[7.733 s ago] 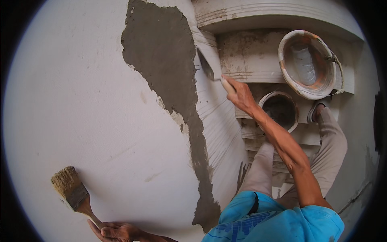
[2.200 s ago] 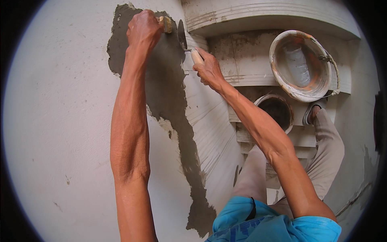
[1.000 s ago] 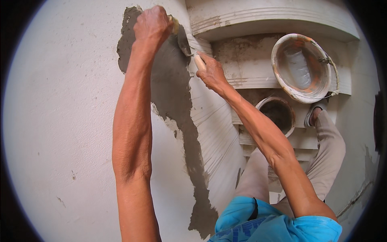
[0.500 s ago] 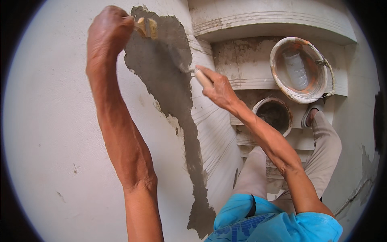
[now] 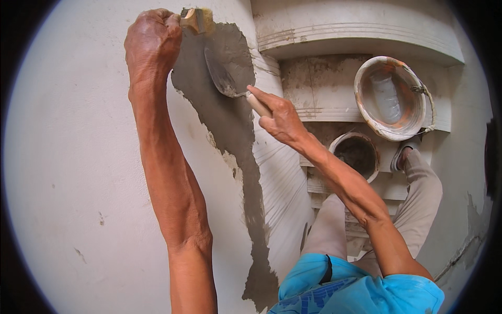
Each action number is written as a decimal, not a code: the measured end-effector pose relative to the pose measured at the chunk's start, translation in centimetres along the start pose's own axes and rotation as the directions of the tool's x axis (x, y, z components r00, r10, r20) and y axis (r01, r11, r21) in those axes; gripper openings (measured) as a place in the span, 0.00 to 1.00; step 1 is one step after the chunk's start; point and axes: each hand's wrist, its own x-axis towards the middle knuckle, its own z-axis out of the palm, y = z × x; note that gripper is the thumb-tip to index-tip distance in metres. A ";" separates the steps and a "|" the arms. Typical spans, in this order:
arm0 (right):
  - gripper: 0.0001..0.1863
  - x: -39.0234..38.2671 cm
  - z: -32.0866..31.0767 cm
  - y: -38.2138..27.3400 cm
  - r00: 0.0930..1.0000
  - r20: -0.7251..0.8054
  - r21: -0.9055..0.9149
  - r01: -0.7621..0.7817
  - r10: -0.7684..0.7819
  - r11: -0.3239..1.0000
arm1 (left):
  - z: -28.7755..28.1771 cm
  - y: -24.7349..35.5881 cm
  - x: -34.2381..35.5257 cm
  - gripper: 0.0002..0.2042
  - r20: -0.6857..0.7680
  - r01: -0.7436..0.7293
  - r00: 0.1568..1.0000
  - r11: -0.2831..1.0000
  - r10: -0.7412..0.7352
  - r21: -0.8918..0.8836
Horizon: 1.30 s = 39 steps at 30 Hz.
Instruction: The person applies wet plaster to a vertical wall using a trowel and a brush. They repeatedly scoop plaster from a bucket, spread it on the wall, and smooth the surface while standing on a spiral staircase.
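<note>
White wall (image 5: 78, 157) carries a grey mortar strip (image 5: 235, 120): left hand (image 5: 151, 44) fisted on brush (image 5: 194, 18) at its top, right hand (image 5: 277, 112) just below-right, clasping trowel (image 5: 222, 76), blade slanting up-left onto mortar.

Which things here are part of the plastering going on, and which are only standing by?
In use:
- left hand gripping a brush at the top of the wet grey patch
- right hand holding a trowel, blade on that patch

Standing by:
- large bucket on the steps
- small bucket below it
</note>
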 end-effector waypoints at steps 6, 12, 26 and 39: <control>0.36 4.7 -0.5 2.7 0.986 -0.146 -0.057 -0.094 0.085 0.994 | -1.8 -0.5 0.5 0.19 -0.085 0.007 0.996 0.994 -0.016 -0.113; 0.39 -0.4 1.3 -1.3 0.988 0.034 -0.166 -0.141 0.149 0.976 | -2.7 0.1 -2.9 0.18 -0.217 0.018 0.974 0.983 -0.058 -0.184; 0.41 0.6 2.4 2.4 0.987 -0.064 -0.260 -0.160 0.148 0.952 | -3.9 3.7 -17.7 0.14 -0.005 0.263 0.765 0.319 -0.645 -0.910; 0.41 1.0 2.3 2.3 0.985 -0.093 -0.209 -0.163 0.146 0.964 | -5.1 3.3 -18.9 0.15 -0.113 0.232 0.735 0.405 -0.668 -0.884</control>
